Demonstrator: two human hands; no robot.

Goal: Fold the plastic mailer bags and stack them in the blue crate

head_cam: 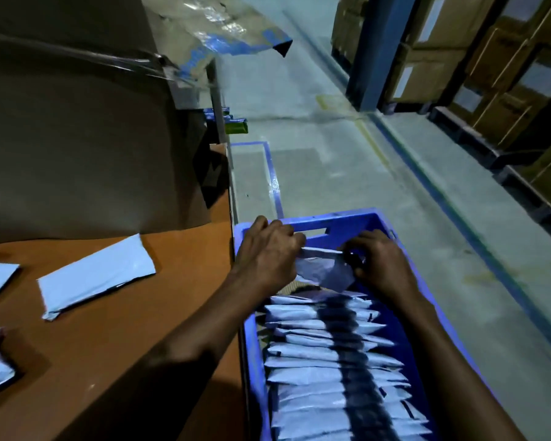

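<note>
I hold a folded mailer bag (pixel 322 268) between both hands at the far end of the blue crate (pixel 347 222), just above the gap behind the row of folded mailers (pixel 315 354) that stand packed on edge along the crate's length. My left hand (pixel 268 253) is curled over the bag's left end and my right hand (pixel 380 265) pinches its right end, so my fingers (pixel 295 240) are grasping it on both sides. I judge the bag to be almost weightless, thin, limp and slick: it has no stiffness of its own, and the fold will likely spring open if I slacken. So the place to hold it is across the folded layers at each end, pressing them together, not by a single loose edge. The motion blur makes it hard to tell exactly how the lower flap lies; it seems to hang a little free. On the desk (pixel 109 329) to my left a flat mailer (pixel 96 275) lies well apart from the crate, not yet folded down small.
</note>
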